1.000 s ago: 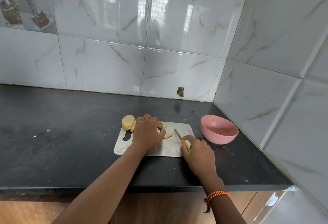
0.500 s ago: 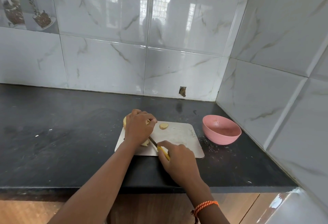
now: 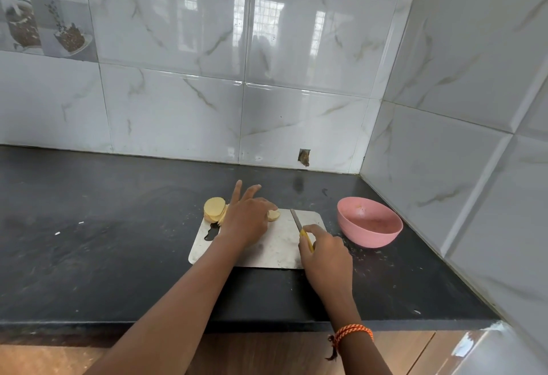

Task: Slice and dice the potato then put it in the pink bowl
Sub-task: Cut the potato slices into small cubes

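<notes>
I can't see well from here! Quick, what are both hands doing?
Left hand: open, fingers spread, fingertips touching a potato piece.
Right hand: holding the yellow-handled knife.

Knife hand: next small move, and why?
Probably bring the knife in the right hand left onto the potato piece under the left hand's fingertips. The blade sits clear of it, and the pink bowl holds no potato.
</notes>
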`<move>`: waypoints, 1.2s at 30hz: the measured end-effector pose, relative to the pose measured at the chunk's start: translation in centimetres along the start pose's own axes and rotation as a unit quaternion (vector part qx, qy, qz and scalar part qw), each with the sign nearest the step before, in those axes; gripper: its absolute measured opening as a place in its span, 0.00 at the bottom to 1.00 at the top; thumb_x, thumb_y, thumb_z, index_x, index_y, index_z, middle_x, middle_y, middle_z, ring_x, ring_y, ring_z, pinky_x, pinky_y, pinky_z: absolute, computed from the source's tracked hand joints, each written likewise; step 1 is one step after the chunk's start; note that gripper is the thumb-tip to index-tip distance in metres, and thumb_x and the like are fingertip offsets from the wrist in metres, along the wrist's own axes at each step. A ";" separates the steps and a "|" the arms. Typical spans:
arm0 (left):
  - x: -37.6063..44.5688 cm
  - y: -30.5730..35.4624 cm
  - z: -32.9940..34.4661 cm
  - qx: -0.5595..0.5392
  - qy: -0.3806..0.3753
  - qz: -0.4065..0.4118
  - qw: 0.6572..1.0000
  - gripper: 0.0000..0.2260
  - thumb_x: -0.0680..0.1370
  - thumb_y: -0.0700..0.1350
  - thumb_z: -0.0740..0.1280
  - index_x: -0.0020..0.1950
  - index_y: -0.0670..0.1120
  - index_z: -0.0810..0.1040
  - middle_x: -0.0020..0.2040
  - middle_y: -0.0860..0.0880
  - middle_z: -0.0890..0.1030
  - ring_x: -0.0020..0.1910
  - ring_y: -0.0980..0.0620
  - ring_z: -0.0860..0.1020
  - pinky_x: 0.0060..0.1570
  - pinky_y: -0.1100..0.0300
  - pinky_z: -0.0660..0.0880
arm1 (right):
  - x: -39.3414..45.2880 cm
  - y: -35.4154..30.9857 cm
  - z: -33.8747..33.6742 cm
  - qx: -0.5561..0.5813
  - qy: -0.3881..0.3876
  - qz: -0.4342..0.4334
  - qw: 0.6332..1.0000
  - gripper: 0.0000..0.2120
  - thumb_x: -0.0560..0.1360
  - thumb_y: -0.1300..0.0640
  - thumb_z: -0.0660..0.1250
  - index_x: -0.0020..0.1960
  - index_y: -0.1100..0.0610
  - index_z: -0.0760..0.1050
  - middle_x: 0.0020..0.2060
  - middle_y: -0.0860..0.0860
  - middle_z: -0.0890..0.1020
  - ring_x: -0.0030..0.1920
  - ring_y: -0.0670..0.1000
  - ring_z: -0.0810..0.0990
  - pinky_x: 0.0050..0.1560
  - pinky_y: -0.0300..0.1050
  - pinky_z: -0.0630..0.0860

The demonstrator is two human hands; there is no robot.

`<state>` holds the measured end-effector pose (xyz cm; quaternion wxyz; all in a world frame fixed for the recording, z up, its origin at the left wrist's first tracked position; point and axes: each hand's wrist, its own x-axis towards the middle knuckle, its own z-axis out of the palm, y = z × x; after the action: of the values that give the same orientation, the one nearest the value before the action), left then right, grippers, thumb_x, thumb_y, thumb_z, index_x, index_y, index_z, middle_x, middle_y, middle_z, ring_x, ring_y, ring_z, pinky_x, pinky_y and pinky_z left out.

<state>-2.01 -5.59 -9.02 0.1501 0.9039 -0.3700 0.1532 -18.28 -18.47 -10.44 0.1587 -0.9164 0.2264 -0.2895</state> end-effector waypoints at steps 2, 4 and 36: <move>0.4 0.5 0.1 0.021 -0.042 -0.006 0.999 0.19 0.84 0.43 0.58 0.68 0.59 0.81 0.70 0.57 0.80 0.84 0.51 0.54 0.80 0.38 0.31 | 0.0 0.1 0.1 0.011 0.003 0.016 1.000 0.13 0.81 0.43 0.61 0.64 0.42 0.76 0.41 0.47 0.84 0.38 0.48 0.81 0.42 0.52 0.83; 0.6 1.1 0.5 0.046 -0.060 -0.009 0.997 0.16 0.84 0.43 0.56 0.53 0.57 0.83 0.63 0.56 0.83 0.82 0.48 0.60 0.79 0.36 0.31 | 0.0 0.3 0.1 0.014 0.008 0.025 1.000 0.14 0.81 0.42 0.60 0.64 0.42 0.76 0.39 0.47 0.83 0.38 0.49 0.81 0.42 0.54 0.82; -1.4 1.9 1.3 -0.027 0.048 -0.020 0.998 0.16 0.81 0.60 0.66 0.57 0.53 0.89 0.55 0.57 0.86 0.63 0.52 0.72 0.70 0.56 0.62 | -0.7 -1.0 -1.3 -0.052 -0.012 -0.051 0.997 0.14 0.83 0.48 0.60 0.65 0.46 0.77 0.46 0.50 0.85 0.44 0.52 0.82 0.45 0.49 0.79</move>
<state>-4.13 -6.55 -10.39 0.1951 0.8984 -0.3480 0.1835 -19.24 -17.49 -9.34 0.0989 -0.9370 0.1921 -0.2745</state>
